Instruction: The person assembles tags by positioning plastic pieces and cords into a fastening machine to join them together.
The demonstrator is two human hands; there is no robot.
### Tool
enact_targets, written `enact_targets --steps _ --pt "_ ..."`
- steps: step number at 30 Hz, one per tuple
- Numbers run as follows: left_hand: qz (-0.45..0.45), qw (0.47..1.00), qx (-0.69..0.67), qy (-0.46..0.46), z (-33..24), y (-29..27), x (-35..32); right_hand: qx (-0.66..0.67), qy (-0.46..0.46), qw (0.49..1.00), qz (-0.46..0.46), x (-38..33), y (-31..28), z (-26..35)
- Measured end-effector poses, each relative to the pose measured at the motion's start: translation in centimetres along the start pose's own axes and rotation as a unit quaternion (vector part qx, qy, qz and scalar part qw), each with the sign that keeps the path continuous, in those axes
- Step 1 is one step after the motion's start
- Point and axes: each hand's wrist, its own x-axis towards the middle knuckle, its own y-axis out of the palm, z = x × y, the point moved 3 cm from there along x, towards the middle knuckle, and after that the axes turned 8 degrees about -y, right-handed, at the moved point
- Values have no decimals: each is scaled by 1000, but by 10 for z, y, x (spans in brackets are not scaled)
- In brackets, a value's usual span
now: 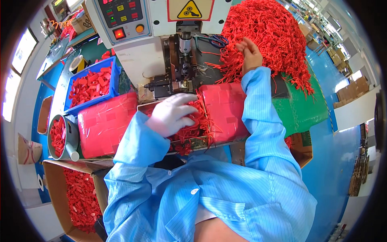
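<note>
My left hand [173, 115], in a white glove, hovers over or touches a bunch of red cords [197, 125] in a shallow tray in front of the press. Its fingers are bent and apart, with no thing seen gripped. Further right and higher, my bare right hand [250, 54] is raised at the edge of a big heap of red cords [266, 36]. Its fingers are bent with the tips close together; what they hold, if anything, cannot be made out. The metal press head [185, 46] stands just beyond the tray.
Red-taped padded surfaces [107, 125] flank the tray. At left are a blue bin [115, 74] of red plastic pieces, a grey-green scoop pot [72, 137] and a cardboard box [52, 177] with more pieces. Blue-handled scissors [219, 40] lie behind the press. A control panel [123, 18] shows lit buttons.
</note>
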Motion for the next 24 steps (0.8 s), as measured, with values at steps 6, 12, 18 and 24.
enact_targets --steps 6,12,18,24 --pt "78 843 -297 -443 25 -15 9 -131 86 977 145 -56 11 3" --pt "16 779 -428 -457 53 0 -7 -38 241 925 291 -148 57 12" --pt "10 794 -436 -424 53 4 -8 -100 178 932 299 -159 63 9" --pt "-52 839 -349 -414 50 5 -6 -165 94 915 355 -160 65 18"
